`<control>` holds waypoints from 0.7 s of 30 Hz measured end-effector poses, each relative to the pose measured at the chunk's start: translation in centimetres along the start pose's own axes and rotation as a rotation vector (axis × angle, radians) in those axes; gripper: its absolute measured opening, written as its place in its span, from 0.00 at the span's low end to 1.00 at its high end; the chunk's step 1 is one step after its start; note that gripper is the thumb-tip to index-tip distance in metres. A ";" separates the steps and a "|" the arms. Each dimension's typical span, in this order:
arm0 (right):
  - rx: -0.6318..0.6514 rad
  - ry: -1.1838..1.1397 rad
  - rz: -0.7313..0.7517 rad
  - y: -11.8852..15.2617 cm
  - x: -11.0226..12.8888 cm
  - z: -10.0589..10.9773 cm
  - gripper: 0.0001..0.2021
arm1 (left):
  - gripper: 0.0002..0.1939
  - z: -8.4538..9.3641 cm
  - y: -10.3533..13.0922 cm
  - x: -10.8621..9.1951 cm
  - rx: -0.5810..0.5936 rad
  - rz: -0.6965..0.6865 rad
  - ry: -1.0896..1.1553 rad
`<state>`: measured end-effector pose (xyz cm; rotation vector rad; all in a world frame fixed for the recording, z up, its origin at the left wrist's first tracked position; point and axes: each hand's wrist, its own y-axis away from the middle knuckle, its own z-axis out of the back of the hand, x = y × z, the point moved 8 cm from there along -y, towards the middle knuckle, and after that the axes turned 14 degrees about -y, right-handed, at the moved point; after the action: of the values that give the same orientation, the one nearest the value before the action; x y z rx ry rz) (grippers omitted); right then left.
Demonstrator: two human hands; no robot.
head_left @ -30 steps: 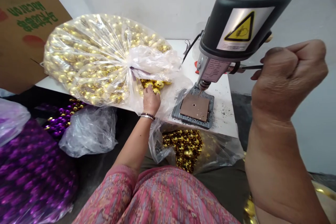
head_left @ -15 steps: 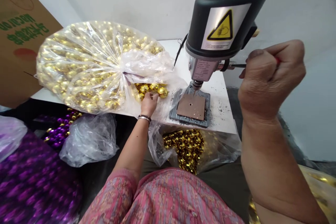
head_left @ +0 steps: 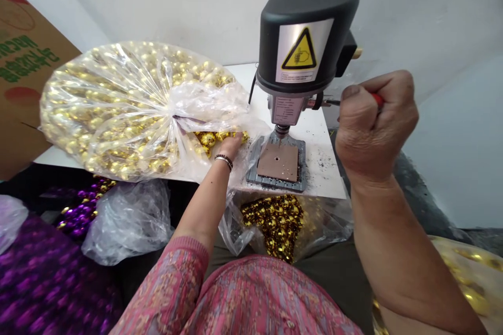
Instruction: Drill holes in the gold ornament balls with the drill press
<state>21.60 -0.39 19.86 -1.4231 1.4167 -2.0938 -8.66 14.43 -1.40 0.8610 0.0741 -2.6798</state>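
While the left hand (head_left: 231, 145) reaches into the mouth of the clear plastic bag (head_left: 129, 110) on the white worktop (head_left: 326, 167), its fingers lie among the loose gold beads (head_left: 208, 138) there, at about nine o'clock from the drill press (head_left: 302, 52); whether they have closed on a bead cannot be told, since the fingertips are hidden. The beads are small, round and shiny, with a metallic gold finish that catches the light, and they fill the bag in a wide, bulging heap tied near its middle. A beaded bracelet (head_left: 223, 159) circles the left wrist. The right hand (head_left: 373, 125) is a tight fist around the red-tipped lever (head_left: 378, 98) at three o'clock from the machine's black head, which bears a yellow warning triangle. Under the chuck lies a brown square plate (head_left: 280, 161) with a small hole, set on a grey base. At six o'clock from it, below the worktop's edge, a second open bag (head_left: 275, 220) holds more gold beads. Purple beads (head_left: 78, 212) lie at the lower left.
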 end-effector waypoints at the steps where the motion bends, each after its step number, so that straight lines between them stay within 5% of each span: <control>1: 0.002 -0.008 0.003 0.0 0.2 0.0 0.11 | 0.13 -0.5 0.3 -0.2 0.044 0.019 -0.013; 9: 0.023 -0.024 -0.039 -0.3 0.2 -0.2 0.12 | 0.12 1.0 4.5 -1.1 0.022 -0.013 0.176; 14: 0.056 0.126 -0.210 -3.7 0.7 -0.9 0.20 | 0.15 1.3 8.0 -1.1 0.326 -0.074 0.627; 16: 0.029 0.193 -0.328 -5.8 0.4 -1.1 0.25 | 0.18 1.3 9.5 -1.9 0.436 -0.135 0.666; 21: 0.039 0.105 -0.412 -9.5 -1.6 -2.8 0.19 | 0.25 0.1 11.3 -4.2 0.519 -0.227 0.549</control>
<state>22.94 7.04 26.43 -1.7326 1.1861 -2.4569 -1.91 4.87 1.65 1.8276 -0.4398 -2.6090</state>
